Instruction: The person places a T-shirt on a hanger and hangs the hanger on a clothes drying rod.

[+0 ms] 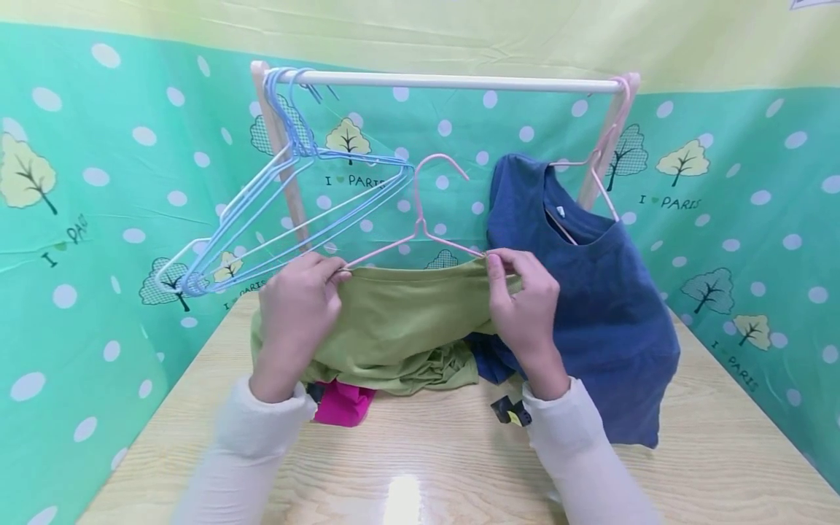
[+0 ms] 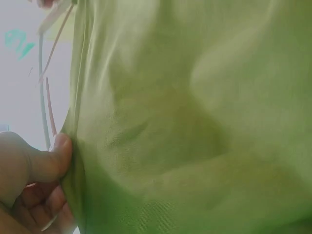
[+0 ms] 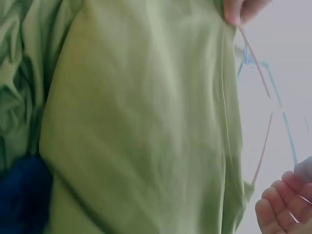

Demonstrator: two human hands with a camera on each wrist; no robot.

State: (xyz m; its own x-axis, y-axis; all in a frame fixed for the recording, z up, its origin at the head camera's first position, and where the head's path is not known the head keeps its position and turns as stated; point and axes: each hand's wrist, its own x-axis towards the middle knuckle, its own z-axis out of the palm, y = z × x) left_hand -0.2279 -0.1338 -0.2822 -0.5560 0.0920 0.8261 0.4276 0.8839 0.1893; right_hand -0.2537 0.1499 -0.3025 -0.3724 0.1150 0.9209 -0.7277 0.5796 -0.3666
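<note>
Green garment (image 1: 407, 302); magenta cloth (image 1: 344, 405), head-view only.

Matt cloth above a glossy, wood-grain counter (image 1: 446, 452)
The green garment (image 1: 407, 306) is soft-looking, finely creased cloth; the navy shirt (image 1: 604, 313) looks matt, like cotton knit. The pink hanger (image 1: 418, 208) resembles smooth, plastic-coated wire; the white rail (image 1: 446, 81) looks smooth and faintly shiny.
</note>
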